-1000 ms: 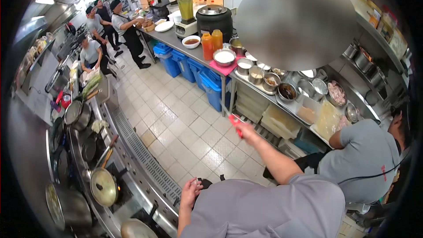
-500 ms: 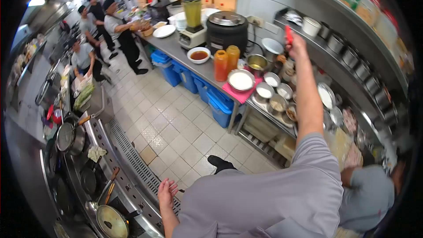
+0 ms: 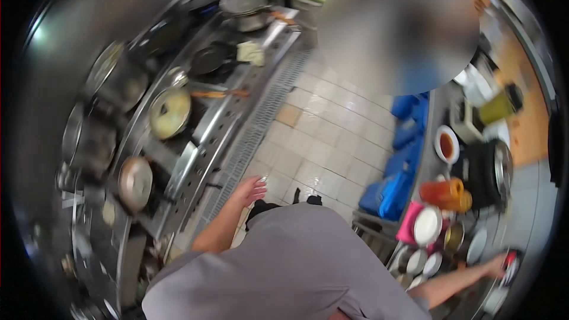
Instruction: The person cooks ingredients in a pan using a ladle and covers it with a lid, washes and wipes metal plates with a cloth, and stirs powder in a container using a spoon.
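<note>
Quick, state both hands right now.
Left hand: open, fingers loosely curled, nothing clearly held.
Right hand: at a red object; too blurred to tell if gripped.

The small red object, blurred in outline, is at the right hand's grip.

Floor tiles beyond left fingers are glinting; motion blur is softening detail; fisheye edges are curving, darkening
</note>
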Motion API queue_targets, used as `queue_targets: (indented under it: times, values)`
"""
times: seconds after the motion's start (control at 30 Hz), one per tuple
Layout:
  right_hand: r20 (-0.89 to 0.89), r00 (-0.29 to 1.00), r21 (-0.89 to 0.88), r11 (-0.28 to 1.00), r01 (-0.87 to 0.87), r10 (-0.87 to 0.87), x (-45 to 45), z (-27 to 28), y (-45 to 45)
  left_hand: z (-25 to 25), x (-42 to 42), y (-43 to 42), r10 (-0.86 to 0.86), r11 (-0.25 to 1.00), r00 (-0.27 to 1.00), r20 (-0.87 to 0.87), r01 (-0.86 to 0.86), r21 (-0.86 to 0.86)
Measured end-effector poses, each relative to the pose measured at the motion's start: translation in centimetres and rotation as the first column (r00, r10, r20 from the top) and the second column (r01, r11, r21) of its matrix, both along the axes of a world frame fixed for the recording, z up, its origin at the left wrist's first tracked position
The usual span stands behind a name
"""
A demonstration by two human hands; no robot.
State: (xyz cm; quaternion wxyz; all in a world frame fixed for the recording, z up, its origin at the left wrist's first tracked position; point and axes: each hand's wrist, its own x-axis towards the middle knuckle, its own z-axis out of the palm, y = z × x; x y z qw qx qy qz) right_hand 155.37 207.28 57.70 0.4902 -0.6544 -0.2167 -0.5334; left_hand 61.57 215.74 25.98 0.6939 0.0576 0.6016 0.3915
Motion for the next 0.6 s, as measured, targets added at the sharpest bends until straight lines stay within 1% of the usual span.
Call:
queue_targets:
  times: [0.03, 0.07, 0.1, 0.13, 0.17, 0.2, 0.23, 0.27, 0.3, 0.33, 0.37, 0.4, 0.43, 0.47, 0.5, 0.53, 0.57, 0.6]
  values:
    - [-0.169, 0.983, 0.006, 0.997, 0.074, -0.072, 0.0, -1.4, -0.3, 0.1, -0.9, -1.2, 0.057, 0.998, 0.998, -0.009, -0.057, 0.001]
    - [0.118, 0.989, 0.113, 0.989, -0.101, 0.087, 6.7, -3.6, -1.4, -0.2, -0.5, -1.1, 0.072, 0.997, 0.997, -0.021, -0.072, 0.010]
    - [0.087, 0.995, 0.075, 0.996, -0.053, 0.047, 4.9, -4.2, -1.3, -0.6, 0.2, 0.0, 0.042, 0.999, 0.999, -0.029, -0.042, 0.012]
    - [0.062, 0.998, 0.041, 0.999, 0.031, -0.034, 2.2, -4.6, -1.1, -1.5, 0.2, 0.6, 0.083, 0.997, 0.996, -0.028, -0.083, 0.010]
    - [-0.007, 0.979, 0.096, 0.975, 0.201, -0.202, 5.1, -7.3, -1.9, -2.7, -0.3, 0.3, 0.112, 0.994, 0.993, -0.028, -0.112, 0.005]
    - [0.060, 0.995, 0.032, 0.996, -0.084, 0.082, -0.3, -6.4, -0.5, -3.5, -0.5, 0.5, 0.079, 0.996, 0.993, -0.092, -0.081, -0.022]
    - [-0.157, 0.950, 0.199, 0.951, -0.237, 0.269, -5.6, -5.5, 2.3, -4.3, -0.8, 0.5, 0.065, 0.996, 0.986, -0.155, -0.073, -0.042]
    - [-0.147, 0.813, 0.313, 0.806, -0.502, 0.563, -4.1, -8.4, 3.4, -5.4, -1.1, 0.2, 0.086, 0.993, 0.987, -0.133, -0.096, -0.069]
    - [-0.179, 0.784, 0.238, 0.799, -0.552, 0.595, -11.0, -7.4, 6.0, -6.5, -2.3, -0.4, 0.119, 0.987, 0.987, -0.108, -0.130, -0.098]
    - [-0.346, 0.658, 0.325, 0.743, -0.585, 0.669, -15.4, -7.3, 8.2, -8.2, -3.8, -0.7, 0.196, 0.974, 0.978, -0.073, -0.203, -0.103]
    - [-0.516, 0.589, 0.281, 0.773, -0.569, 0.622, -21.1, -6.5, 10.2, -9.4, -5.9, -0.9, 0.280, 0.952, 0.959, -0.040, -0.282, -0.114]
    - [-0.500, 0.532, 0.214, 0.692, -0.689, 0.684, -23.4, -8.8, 11.8, -9.7, -8.5, -0.9, 0.442, 0.896, 0.890, 0.112, -0.443, -0.016]
    - [-0.548, 0.478, 0.134, 0.636, -0.760, 0.687, -25.1, -11.4, 13.3, -9.5, -11.0, -1.2, 0.574, 0.794, 0.773, 0.271, -0.606, 0.048]
    - [-0.551, 0.437, 0.025, 0.538, -0.843, 0.711, -26.1, -15.9, 15.3, -8.0, -13.1, -0.4, 0.717, 0.670, 0.664, 0.212, -0.740, 0.049]
    - [-0.653, 0.280, 0.036, 0.398, -0.917, 0.704, -32.9, -14.0, 16.6, -4.5, -13.5, 0.2, 0.804, 0.549, 0.560, 0.202, -0.828, 0.111]
    - [-0.833, 0.055, 0.135, 0.298, -0.945, 0.551, -35.7, -16.9, 17.7, -2.3, -14.9, 0.5, 0.805, 0.511, 0.542, 0.243, -0.840, 0.183]
    - [-0.906, 0.059, -0.012, 0.114, -0.993, 0.419, -38.6, -19.7, 18.8, -1.4, -17.1, 0.8, 0.781, 0.494, 0.545, 0.303, -0.838, 0.233]
    - [-0.953, 0.092, -0.129, -0.112, -0.985, 0.287, -41.8, -21.8, 19.6, 1.2, -17.6, 1.5, 0.792, 0.449, 0.495, 0.357, -0.869, 0.209]
